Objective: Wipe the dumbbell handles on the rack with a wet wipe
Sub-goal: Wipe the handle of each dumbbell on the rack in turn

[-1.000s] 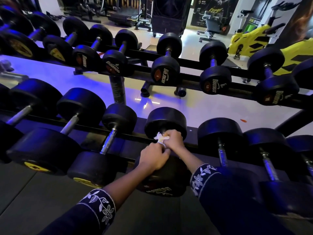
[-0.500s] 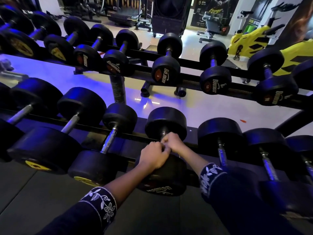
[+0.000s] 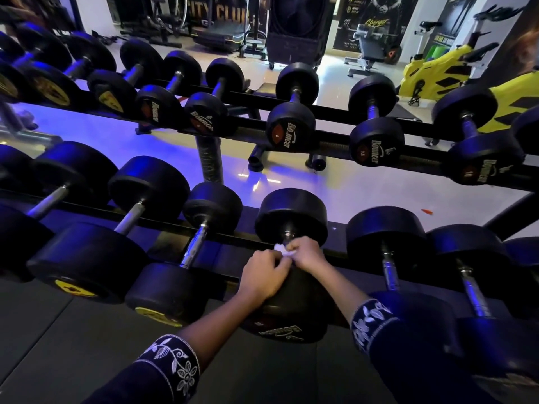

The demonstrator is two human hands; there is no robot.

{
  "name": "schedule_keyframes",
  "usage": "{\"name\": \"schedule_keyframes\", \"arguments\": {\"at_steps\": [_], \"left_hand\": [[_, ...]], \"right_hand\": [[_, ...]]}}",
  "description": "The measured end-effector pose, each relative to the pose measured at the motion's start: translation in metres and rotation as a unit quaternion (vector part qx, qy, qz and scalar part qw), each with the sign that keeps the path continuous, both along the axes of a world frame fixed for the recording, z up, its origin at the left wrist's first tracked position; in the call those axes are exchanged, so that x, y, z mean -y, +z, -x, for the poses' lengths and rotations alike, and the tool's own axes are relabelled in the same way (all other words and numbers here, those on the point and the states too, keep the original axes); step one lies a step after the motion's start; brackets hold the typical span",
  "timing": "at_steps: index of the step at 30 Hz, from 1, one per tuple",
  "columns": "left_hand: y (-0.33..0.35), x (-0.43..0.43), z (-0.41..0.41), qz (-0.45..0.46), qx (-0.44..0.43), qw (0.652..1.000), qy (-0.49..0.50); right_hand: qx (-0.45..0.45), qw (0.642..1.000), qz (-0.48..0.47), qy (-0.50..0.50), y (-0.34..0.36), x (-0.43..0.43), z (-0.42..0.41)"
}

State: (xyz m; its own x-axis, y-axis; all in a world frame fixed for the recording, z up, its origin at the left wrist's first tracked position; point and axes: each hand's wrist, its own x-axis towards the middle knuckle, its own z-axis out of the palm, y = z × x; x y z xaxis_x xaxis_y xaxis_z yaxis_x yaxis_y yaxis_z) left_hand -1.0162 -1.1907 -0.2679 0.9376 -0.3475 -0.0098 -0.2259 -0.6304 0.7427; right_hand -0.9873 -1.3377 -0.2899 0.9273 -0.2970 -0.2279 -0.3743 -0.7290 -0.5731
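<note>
Wet wipe [image 3: 281, 249], soft and floppy, was pinched by the curled left hand [image 3: 264, 276] and right hand [image 3: 306, 255] at the hard dumbbell handle's [image 3: 287, 234] twelve o'clock end.

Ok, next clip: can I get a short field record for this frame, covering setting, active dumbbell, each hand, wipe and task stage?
setting: gym, two-tier rack of black dumbbells
active dumbbell: lower row, lying across the rails
left hand: fingers curled over the handle, fingertips by the wipe
right hand: pinches the wet wipe against the handle, close to the far head
wet wipe: white, crumpled, between the two hands
task stage: wiping this handle; neighbouring handle has no hand on it
</note>
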Motion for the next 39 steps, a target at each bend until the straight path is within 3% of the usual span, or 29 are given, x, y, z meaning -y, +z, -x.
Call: {"name": "schedule_keyframes", "arguments": {"at_steps": [2, 4, 6, 8, 10, 13, 16, 20, 22, 26, 30, 34, 36, 39], "left_hand": [[-0.002, -0.002, -0.001, 0.028, -0.008, 0.999, 0.024], [-0.002, -0.001, -0.003, 0.026, -0.016, 0.999, 0.027], [0.001, 0.002, -0.003, 0.012, -0.021, 0.999, 0.024], [0.002, 0.003, -0.003, 0.002, -0.019, 0.999, 0.030], [0.003, 0.004, -0.004, -0.012, -0.015, 0.999, 0.038], [0.004, 0.005, -0.005, -0.012, -0.025, 0.999, 0.027], [0.004, 0.005, -0.006, -0.020, -0.025, 0.999, 0.034], [0.004, 0.007, -0.005, -0.018, -0.019, 0.999, 0.033], [0.004, 0.006, -0.006, -0.021, -0.017, 0.999, 0.032], [0.005, 0.005, -0.006, -0.023, -0.022, 0.999, 0.026], [0.005, 0.006, -0.006, -0.034, -0.022, 0.999, 0.029], [0.004, 0.005, -0.005, -0.029, -0.024, 0.999, 0.029], [0.004, 0.005, -0.005, -0.026, -0.025, 0.999, 0.030], [0.002, 0.005, -0.006, -0.026, -0.027, 0.999, 0.034]], "right_hand": [[-0.022, 0.994, -0.087, -0.061, -0.003, 0.006, 0.004], [-0.011, 0.949, -0.249, -0.194, -0.002, 0.011, -0.002], [-0.012, 0.849, -0.452, -0.274, 0.001, 0.013, -0.016], [-0.016, 0.761, -0.560, -0.326, -0.003, 0.013, -0.030], [-0.042, 0.771, -0.554, -0.312, -0.011, 0.014, -0.027], [-0.124, 0.838, -0.482, -0.224, -0.038, 0.028, 0.007], [-0.175, 0.873, -0.418, -0.180, -0.039, 0.032, 0.013], [-0.072, 0.817, -0.497, -0.285, -0.010, 0.015, -0.020], [-0.091, 0.821, -0.502, -0.257, -0.007, 0.016, -0.012], [-0.203, 0.862, -0.434, -0.162, -0.011, 0.029, 0.028], [-0.065, 0.927, -0.332, -0.162, 0.000, 0.023, 0.018], [0.113, 0.981, -0.097, -0.126, -0.001, 0.008, -0.002], [0.138, 0.986, -0.044, -0.078, -0.005, 0.010, -0.001], [0.085, 0.996, -0.040, -0.013, -0.006, 0.017, 0.010]]}}
